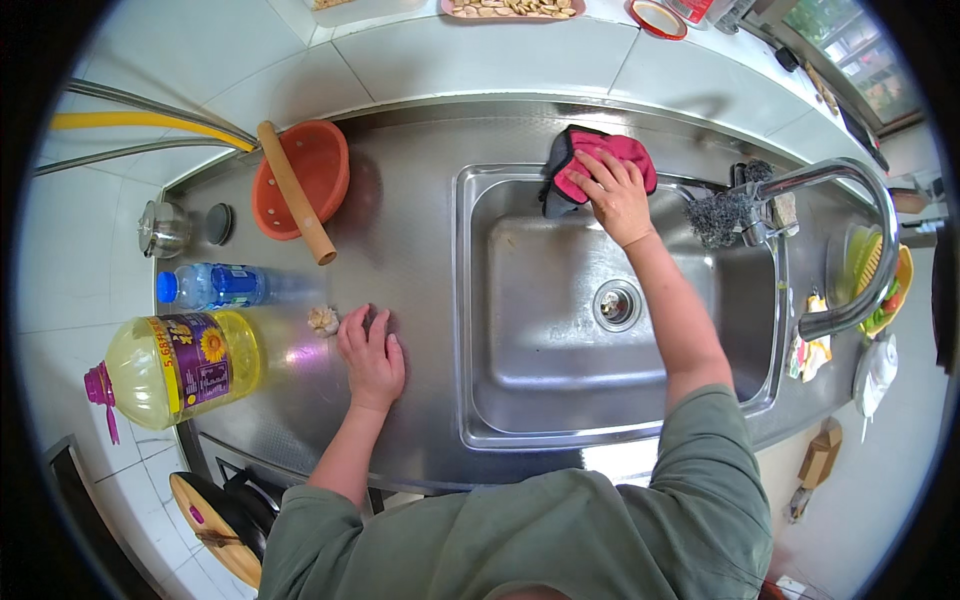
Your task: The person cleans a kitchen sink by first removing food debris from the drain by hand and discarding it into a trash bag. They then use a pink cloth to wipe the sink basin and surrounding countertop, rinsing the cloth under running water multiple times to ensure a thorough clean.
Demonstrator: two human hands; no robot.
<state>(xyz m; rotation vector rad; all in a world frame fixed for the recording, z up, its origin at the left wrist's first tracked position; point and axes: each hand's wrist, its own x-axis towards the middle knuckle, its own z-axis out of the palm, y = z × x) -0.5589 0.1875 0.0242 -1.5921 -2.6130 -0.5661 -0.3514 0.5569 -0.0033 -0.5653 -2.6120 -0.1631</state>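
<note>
My right hand (621, 202) lies over a folded red and grey cleaning cloth (571, 161) at the back rim of the stainless-steel sink (555, 375). Its fingers press onto the cloth, part of which hangs over the basin's edge. On the steel countertop (420, 262) left of the sink, my left hand (373, 360) rests palm down, fingers a little apart and holding nothing. A garlic bulb (323, 320) sits just beside its fingertips. Food scraps show in the drain (616, 305) of the basin.
A wooden rolling pin (296, 193) lies across an orange plastic basin (330, 176) at the back left. Below are a water bottle (214, 286) and a large cooking-oil jug (180, 367). The curved faucet (862, 176) arches on the right, near a steel-wool scourer (716, 217).
</note>
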